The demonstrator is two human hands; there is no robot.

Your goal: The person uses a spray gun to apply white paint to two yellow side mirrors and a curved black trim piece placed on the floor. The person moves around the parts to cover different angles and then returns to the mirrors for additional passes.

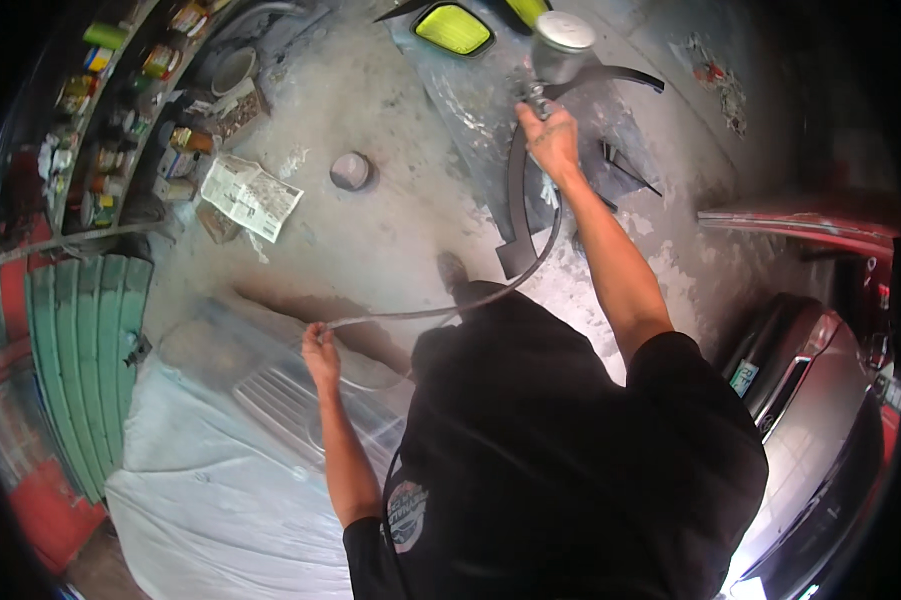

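My right hand is wrapped round a spray gun with a silver cup on top, held out far ahead over the floor. From the gun a dark air hose sags in a curve across my body. My left hand grips this hose at the left, above the plastic-covered car. Below the gun lie dark curved trim strips on a grey sheet. Beyond them, a bright yellow-green piece with a dark rim rests at the far edge, with a second one partly behind the cup.
Shelves of cans and bottles stand at the far left. A newspaper and a round can sit on the floor. A plastic-draped car and green ribbed panel are near left; a silver car and red panel at right.
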